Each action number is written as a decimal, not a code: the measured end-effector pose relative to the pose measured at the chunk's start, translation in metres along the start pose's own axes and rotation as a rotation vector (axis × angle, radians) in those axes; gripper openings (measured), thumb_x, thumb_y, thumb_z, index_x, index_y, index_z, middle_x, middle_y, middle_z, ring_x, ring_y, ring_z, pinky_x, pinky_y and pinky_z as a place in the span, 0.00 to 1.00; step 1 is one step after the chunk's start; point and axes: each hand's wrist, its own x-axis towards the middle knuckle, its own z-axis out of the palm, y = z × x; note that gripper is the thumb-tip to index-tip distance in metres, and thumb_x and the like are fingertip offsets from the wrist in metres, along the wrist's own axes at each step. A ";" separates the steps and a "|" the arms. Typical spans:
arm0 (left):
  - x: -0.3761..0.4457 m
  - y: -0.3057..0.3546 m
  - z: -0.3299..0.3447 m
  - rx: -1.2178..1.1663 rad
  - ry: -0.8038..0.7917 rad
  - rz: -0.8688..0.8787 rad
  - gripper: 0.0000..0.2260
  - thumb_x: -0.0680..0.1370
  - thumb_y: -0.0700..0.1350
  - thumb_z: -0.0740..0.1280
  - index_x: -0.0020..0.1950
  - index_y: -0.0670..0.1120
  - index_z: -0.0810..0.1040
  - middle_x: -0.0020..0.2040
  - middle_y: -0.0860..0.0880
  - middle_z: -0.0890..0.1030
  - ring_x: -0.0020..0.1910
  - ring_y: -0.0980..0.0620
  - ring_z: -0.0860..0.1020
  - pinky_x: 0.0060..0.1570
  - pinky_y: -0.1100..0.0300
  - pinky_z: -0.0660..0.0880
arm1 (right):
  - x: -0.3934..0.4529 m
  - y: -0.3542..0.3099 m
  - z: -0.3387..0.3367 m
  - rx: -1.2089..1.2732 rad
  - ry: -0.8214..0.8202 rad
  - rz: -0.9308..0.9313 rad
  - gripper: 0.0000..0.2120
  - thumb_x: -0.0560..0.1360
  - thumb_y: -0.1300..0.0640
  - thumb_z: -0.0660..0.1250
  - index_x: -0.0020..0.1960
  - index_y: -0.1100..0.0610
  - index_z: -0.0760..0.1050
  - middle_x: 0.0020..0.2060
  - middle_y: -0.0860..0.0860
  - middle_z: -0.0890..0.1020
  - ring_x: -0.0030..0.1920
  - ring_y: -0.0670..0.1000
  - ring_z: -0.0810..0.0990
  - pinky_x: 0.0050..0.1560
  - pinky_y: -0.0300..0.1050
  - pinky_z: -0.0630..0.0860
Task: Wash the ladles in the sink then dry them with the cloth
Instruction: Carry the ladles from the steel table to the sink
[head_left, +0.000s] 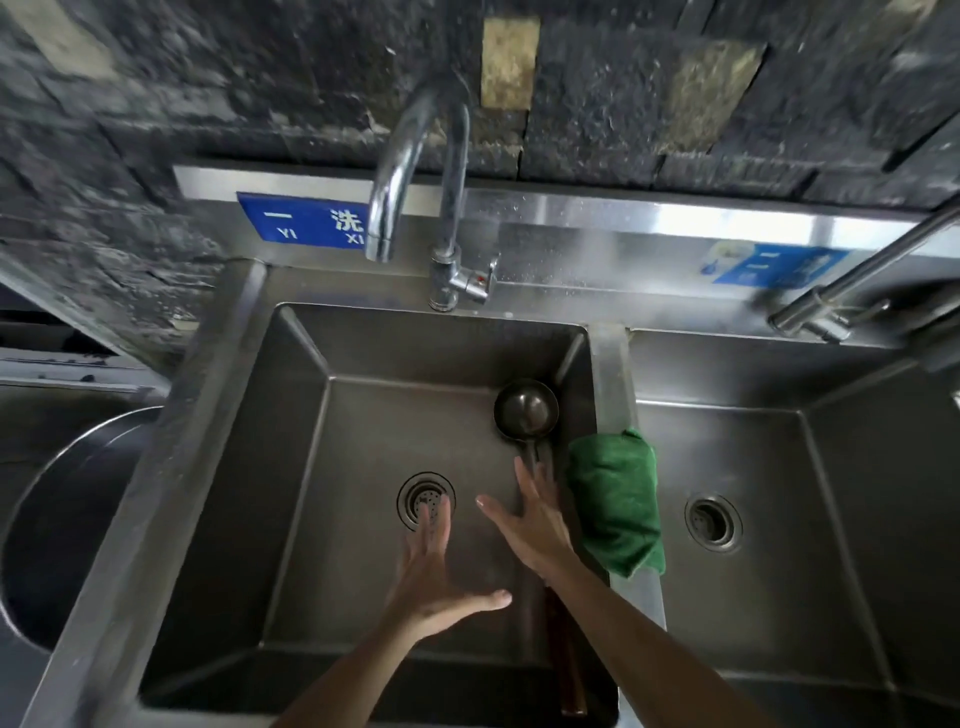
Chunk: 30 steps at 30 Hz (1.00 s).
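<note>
the person leans over the left basin of a steel sink (291, 467), and both hands are inside it, spread flat with fingers apart and holding nothing. the left hand (431, 571) hovers near the drain (418, 493), palm turned inward. the right hand (535, 519) reaches toward the right wall of the basin, its fingertips just over the shaft of a ladle (525, 408).

that ladle lies along the right side of the basin, bowl up toward the far corner and its dark wooden handle running back toward the near edge under the right forearm. only one ladle can be seen here. a green cloth (615, 499) is draped over the divider between the two basins, just beside the right hand. the faucet (405, 171) arches above the basin and no stream of water shows from its spout.

this looks like the very start of the washing step: the ladle seems untouched and the basin appears dry. the next move likely calls for the right hand to close round the shaft, lift the bowl under the spout, and for the other hand to turn the tap lever. the cloth comes later.
</note>
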 end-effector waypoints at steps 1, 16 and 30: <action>-0.004 -0.004 -0.006 0.022 0.019 0.011 0.66 0.51 0.80 0.69 0.71 0.68 0.24 0.77 0.54 0.27 0.76 0.42 0.29 0.75 0.38 0.44 | -0.003 -0.001 0.000 -0.036 -0.006 -0.019 0.47 0.71 0.22 0.59 0.82 0.37 0.43 0.83 0.46 0.42 0.83 0.56 0.49 0.75 0.61 0.62; -0.155 -0.133 -0.133 0.350 0.526 -0.101 0.60 0.57 0.80 0.63 0.72 0.66 0.25 0.77 0.53 0.28 0.75 0.42 0.28 0.74 0.35 0.37 | -0.082 -0.121 0.034 -0.733 -0.025 -0.719 0.40 0.71 0.19 0.40 0.78 0.31 0.31 0.81 0.43 0.35 0.82 0.52 0.37 0.77 0.62 0.35; -0.448 -0.307 -0.024 0.035 0.919 -0.541 0.46 0.65 0.81 0.53 0.75 0.69 0.33 0.80 0.56 0.35 0.79 0.42 0.34 0.75 0.37 0.41 | -0.327 -0.209 0.194 -0.856 -0.190 -1.340 0.40 0.73 0.22 0.48 0.81 0.35 0.45 0.83 0.44 0.45 0.83 0.51 0.44 0.80 0.60 0.47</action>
